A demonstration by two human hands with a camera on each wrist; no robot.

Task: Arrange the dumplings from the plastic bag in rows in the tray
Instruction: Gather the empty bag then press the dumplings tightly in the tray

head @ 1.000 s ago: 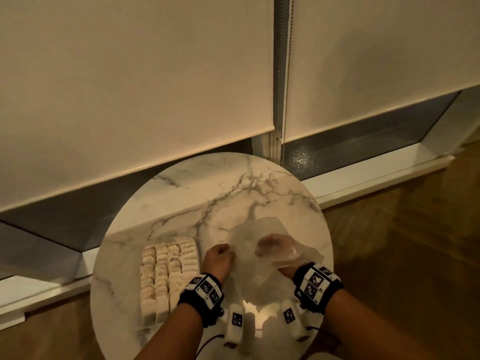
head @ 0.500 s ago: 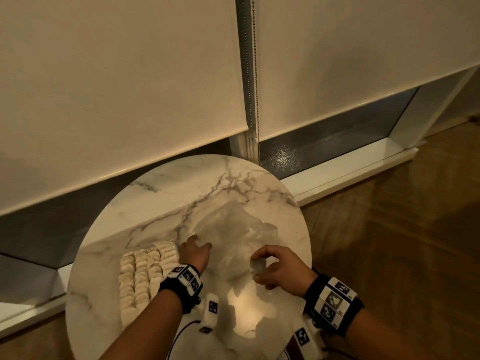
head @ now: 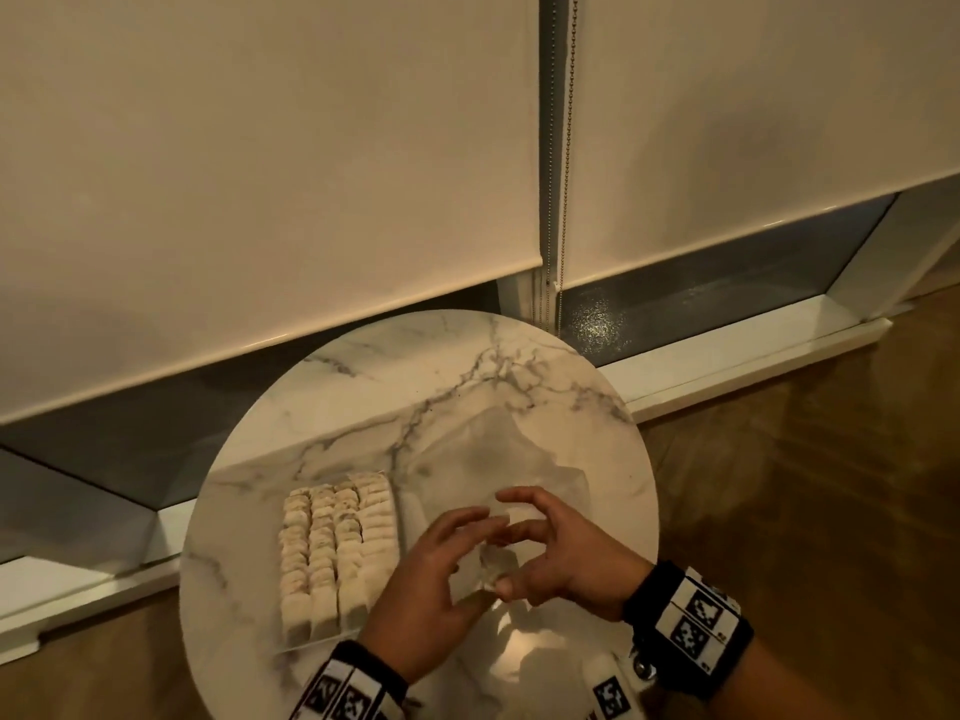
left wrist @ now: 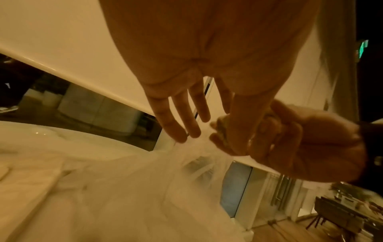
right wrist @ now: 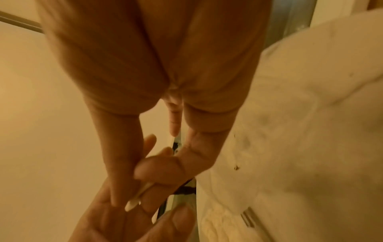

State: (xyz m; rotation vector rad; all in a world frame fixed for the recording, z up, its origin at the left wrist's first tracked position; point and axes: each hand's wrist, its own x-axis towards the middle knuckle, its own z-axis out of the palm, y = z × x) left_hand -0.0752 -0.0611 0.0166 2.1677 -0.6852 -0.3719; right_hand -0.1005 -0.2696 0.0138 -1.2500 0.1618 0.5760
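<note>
A round marble-patterned table (head: 363, 387) is seen from above in the head view, set against a window sill (head: 727, 356) beneath two lowered roller blinds (head: 260, 174); a bead chain (head: 569, 148) hangs between the blinds, and wooden flooring (head: 805, 485) is visible to the right. On the left part of the table a clear tray (head: 291, 648) is placed, and it is filled with pale dumplings (head: 337, 543) laid in four tight rows running away from the person. Just to the right of the tray a crumpled, translucent plastic bag (head: 493, 449) is spread over the tabletop. Both hands are brought together above the near part of the bag: by the left hand (head: 431, 579) a fold of the film is pinched between thumb and forefinger, while its other fingers (left wrist: 178, 117) are held straight and slightly fanned; by the right hand (head: 561, 558) the same bunched film is pinched between thumb and curled fingers, the two hands being in contact at the fingertips. Whether any dumpling remains inside the bag cannot be told. Marker-printed bands (head: 696, 621) are worn on both wrists.
</note>
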